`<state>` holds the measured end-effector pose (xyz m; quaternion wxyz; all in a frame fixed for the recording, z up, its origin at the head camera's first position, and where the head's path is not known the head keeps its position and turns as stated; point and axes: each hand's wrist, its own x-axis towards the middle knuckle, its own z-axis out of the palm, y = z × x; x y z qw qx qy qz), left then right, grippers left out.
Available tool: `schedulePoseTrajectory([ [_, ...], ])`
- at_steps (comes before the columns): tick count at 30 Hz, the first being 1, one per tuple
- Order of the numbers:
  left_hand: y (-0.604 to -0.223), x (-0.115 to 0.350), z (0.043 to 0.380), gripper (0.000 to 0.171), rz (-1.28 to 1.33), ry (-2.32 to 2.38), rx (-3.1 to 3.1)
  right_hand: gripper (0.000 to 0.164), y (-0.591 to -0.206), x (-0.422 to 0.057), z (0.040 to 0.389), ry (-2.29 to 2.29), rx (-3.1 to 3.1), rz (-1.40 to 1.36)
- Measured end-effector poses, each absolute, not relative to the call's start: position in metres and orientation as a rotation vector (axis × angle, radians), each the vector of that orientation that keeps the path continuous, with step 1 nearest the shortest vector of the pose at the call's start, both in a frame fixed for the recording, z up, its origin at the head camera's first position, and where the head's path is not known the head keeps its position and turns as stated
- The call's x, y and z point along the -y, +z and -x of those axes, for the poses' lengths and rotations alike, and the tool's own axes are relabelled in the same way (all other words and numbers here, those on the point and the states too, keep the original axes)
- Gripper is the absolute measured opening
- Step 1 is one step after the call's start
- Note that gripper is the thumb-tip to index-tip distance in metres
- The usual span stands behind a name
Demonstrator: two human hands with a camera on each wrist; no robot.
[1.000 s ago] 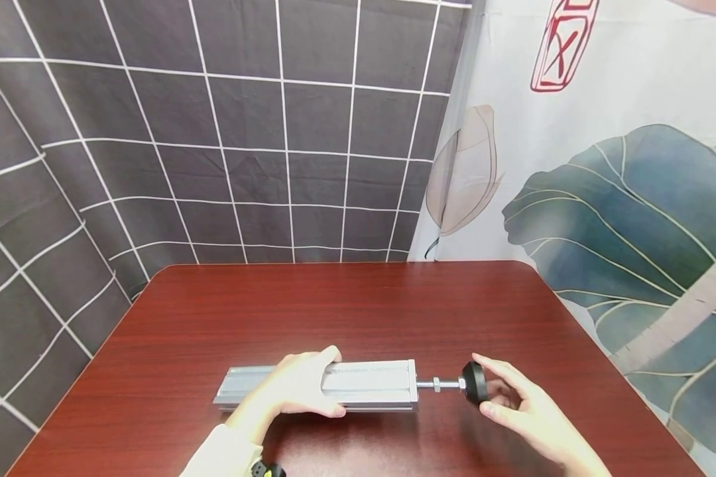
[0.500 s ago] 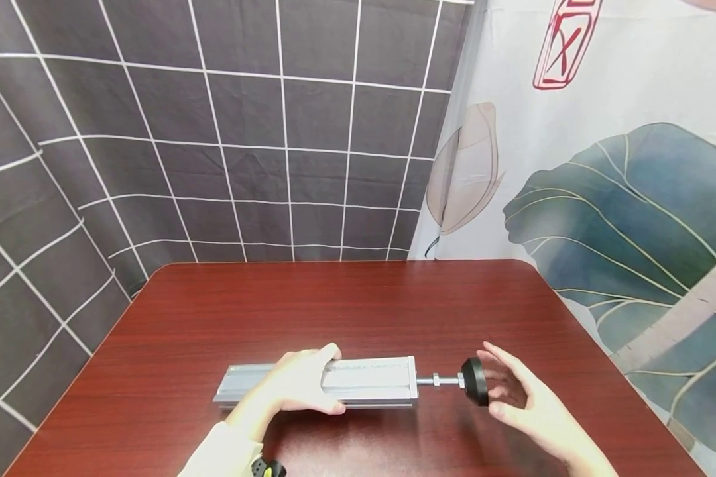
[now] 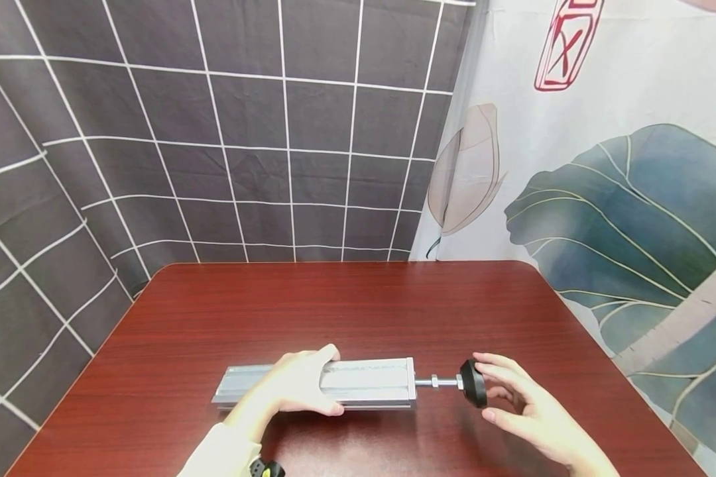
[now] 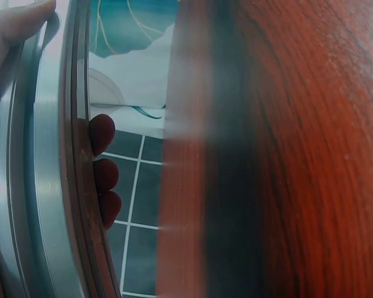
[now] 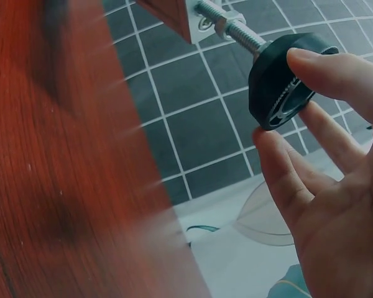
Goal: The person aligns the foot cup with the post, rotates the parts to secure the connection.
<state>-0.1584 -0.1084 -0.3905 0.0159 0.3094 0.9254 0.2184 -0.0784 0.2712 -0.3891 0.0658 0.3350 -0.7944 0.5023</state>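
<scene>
In the lower centre of the head view, your left hand [image 3: 301, 383] is wrapped around the long, silver, grooved metal bar [image 3: 370, 376]; at lower right, your right hand's [image 3: 528, 409] thumb and fingers pinch the round black foot [image 3: 474, 384] on its threaded steel rod [image 3: 426, 382].

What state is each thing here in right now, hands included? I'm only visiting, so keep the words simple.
Metal bar: held off the table, roughly level.
Threaded rod: sticking out of the bar's end.
Middle nut: partway along the rod.
Black foot: on the rod's outer end.
Left hand: curled round the bar.
Right hand: pinching the black foot.
Grey cloth: hanging, creased.
</scene>
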Motion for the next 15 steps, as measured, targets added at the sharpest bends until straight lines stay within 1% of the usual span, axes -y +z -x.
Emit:
schedulePoseTrajectory([
  [8,-0.3906,0.1078,0.1570,0.063,-0.977,0.669,-2.889,0.061,-0.3875,-0.2684,0.0739,1.515,2.529,-0.724],
  [12,-0.3916,0.1059,0.1569,0.063,-0.980,0.653,-2.894,0.060,-0.3908,-0.2669,0.0766,1.612,2.467,-0.721],
  [15,-0.3926,0.1050,0.1575,0.064,-0.981,0.647,-2.901,0.055,-0.3923,-0.2654,0.0789,1.649,2.433,-0.707],
])
